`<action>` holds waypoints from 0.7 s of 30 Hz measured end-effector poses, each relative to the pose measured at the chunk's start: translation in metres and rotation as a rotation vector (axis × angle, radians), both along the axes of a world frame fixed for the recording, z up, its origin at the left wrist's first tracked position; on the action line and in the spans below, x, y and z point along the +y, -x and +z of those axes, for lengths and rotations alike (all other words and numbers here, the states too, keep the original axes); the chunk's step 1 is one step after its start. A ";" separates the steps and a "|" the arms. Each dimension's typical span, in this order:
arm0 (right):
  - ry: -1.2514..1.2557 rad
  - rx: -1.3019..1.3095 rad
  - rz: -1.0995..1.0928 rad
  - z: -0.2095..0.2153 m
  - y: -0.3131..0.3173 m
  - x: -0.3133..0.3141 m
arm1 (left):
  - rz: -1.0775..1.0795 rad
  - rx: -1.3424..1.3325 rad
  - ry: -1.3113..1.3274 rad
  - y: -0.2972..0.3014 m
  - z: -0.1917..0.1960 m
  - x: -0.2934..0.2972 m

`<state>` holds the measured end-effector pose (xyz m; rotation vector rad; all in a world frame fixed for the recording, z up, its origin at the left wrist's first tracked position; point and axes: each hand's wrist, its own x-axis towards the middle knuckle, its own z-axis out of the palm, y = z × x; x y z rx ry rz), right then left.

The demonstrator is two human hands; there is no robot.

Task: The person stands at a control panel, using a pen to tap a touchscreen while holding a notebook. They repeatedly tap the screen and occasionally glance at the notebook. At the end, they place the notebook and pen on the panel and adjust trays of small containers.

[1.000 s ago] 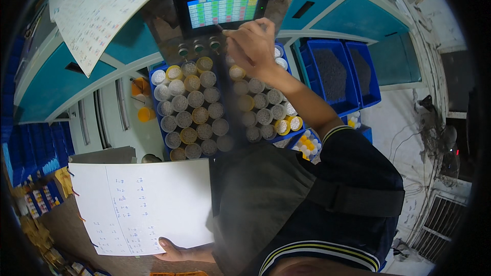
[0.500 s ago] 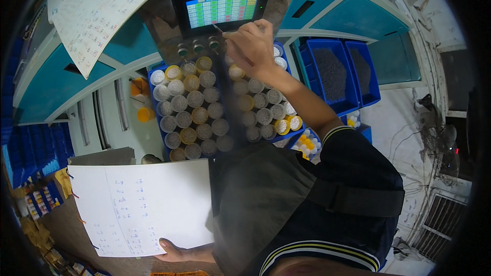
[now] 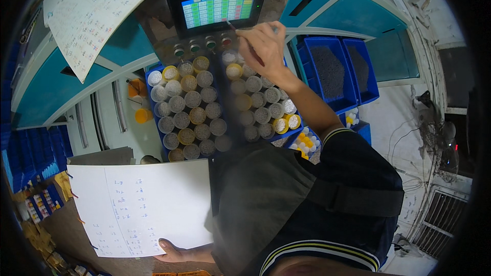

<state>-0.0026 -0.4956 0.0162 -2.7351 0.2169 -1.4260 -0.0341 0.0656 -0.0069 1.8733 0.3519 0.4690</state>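
Note:
My left hand [image 3: 172,252] grips the lower right edge of a white ring-bound notebook [image 3: 174,209] with handwritten columns. Its thumb lies on the page; the other fingers are hidden beneath. My right hand [image 3: 263,46] is raised at a touch screen [image 3: 217,10] that shows a table of coloured cells. A thin pen [image 3: 231,24] is pinched in its fingers, the tip at the screen's lower edge, though whether it touches cannot be told. Under the screen sits a row of round push buttons [image 3: 194,47], one of them red.
Below the screen, blue trays [image 3: 159,138] hold many small round cups of pale pellets [image 3: 197,116]. Blue bins of dark grains [image 3: 327,74] stand at the right. A written sheet [image 3: 102,15] hangs over the teal cabinet at upper left. Cables [image 3: 434,138] run along the right wall.
My right hand has moved slightly right with the pen, whose tip has shifted rightward along the screen's lower part. The red button has come into sight. My left hand and the notebook stay put.

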 end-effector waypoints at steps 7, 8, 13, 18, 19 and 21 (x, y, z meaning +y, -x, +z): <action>-0.009 -0.032 -0.118 0.001 0.011 -0.007 | -0.007 0.009 0.000 -0.001 -0.001 0.007; -0.001 -0.034 -0.119 0.001 0.011 -0.007 | -0.010 0.017 -0.009 -0.001 -0.001 0.008; 0.026 -0.045 -0.126 0.004 0.011 -0.010 | -0.038 0.037 0.002 -0.001 0.001 0.010; 0.032 -0.067 -0.128 0.008 0.010 -0.011 | -0.018 0.015 -0.006 0.001 0.001 0.005; 0.037 -0.076 -0.129 0.008 0.009 -0.011 | -0.017 0.012 -0.006 0.001 0.000 0.005; 0.051 -0.103 -0.128 0.009 0.009 -0.013 | -0.014 0.007 -0.010 0.002 0.000 0.004</action>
